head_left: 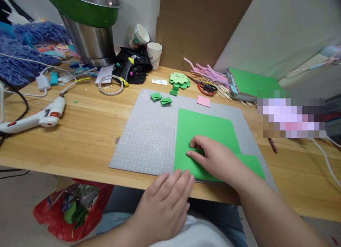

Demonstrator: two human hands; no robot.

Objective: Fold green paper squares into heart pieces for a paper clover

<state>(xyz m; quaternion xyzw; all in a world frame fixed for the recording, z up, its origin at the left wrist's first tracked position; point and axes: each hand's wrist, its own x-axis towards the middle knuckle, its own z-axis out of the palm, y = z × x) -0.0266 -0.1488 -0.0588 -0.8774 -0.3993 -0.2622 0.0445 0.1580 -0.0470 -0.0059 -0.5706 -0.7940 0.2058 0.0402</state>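
Green craft sheet [207, 128] lies on the grey cutting mat [144, 140], with a second layer or folded flap [252, 163] along its near side. My right hand [210, 156] is over this sheet, thumb and forefinger closed at the flap's upper edge. At the table's front edge, my left hand [169, 199] lies flat with its fingers stretched out, fingertips at the sheet's near left corner. Small folded green pieces [161, 98] sit near the mat's far edge, beside a pink square [203, 101].
Scissors [206, 87], green flower shapes [179, 80] and pink stems [205, 74] lie behind the mat. To the left are a white glue gun [48, 113], a tape roll [111, 85] and a yellow-black cutter [128, 70]. A red bag [55, 220] stands below the table.
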